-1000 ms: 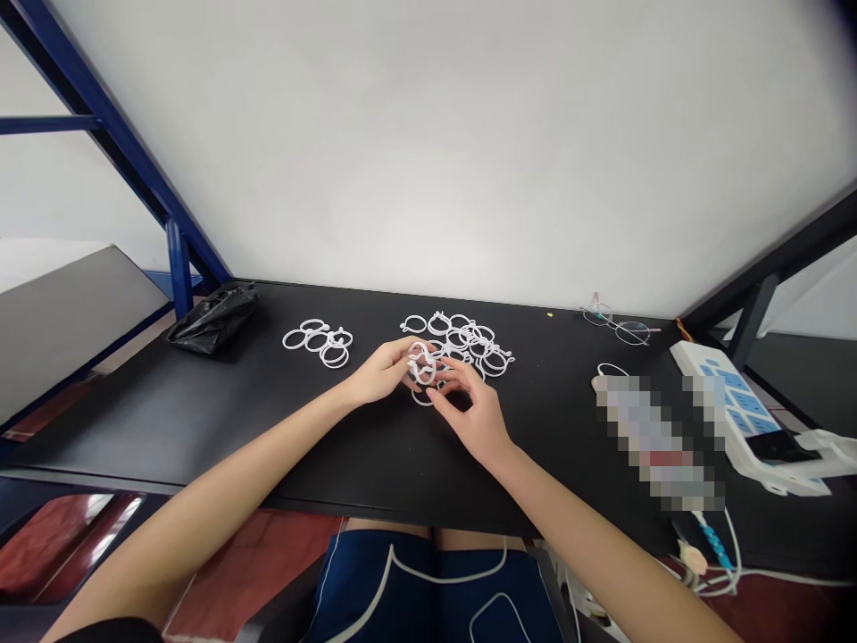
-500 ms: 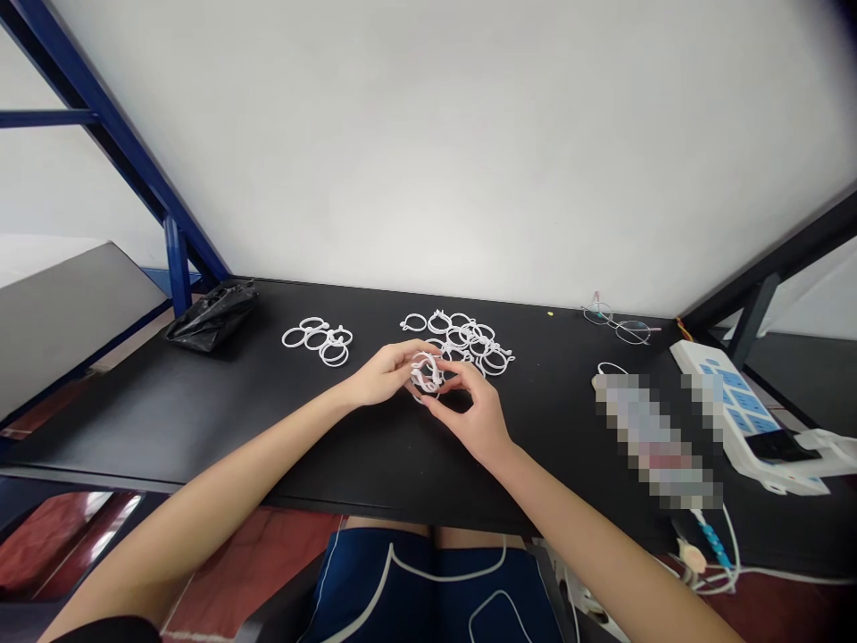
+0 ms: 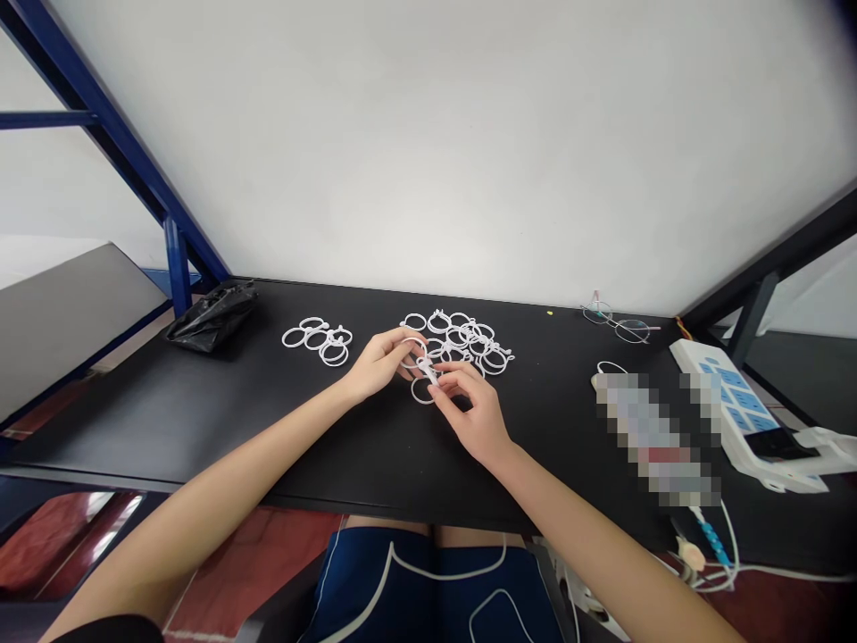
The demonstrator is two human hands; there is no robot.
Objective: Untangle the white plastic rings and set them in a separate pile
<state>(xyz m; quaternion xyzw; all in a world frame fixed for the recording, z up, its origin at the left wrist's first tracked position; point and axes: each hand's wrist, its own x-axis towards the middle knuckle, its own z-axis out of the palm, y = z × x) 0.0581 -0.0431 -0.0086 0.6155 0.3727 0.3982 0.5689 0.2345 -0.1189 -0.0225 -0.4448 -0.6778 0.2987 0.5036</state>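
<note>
Both hands meet over the black table (image 3: 201, 420) near its middle. My left hand (image 3: 378, 362) and my right hand (image 3: 472, 406) pinch white plastic rings (image 3: 423, 368) between their fingertips, just above the tabletop. One ring (image 3: 421, 393) lies flat below the fingers. Behind the hands lies a heap of several white rings (image 3: 469, 338). A smaller group of white rings (image 3: 320, 339) lies to the left.
A crumpled black bag (image 3: 212, 317) sits at the table's back left by a blue steel frame (image 3: 175, 268). Eyeglasses (image 3: 619, 326) lie at the back right. A white and blue power strip (image 3: 736, 402) and cables (image 3: 716, 545) occupy the right side, beside a blurred patch.
The hands lowered the held rings slightly toward the table and turned them; the fingers of both hands closed in tighter around them. The heaps have not moved.
</note>
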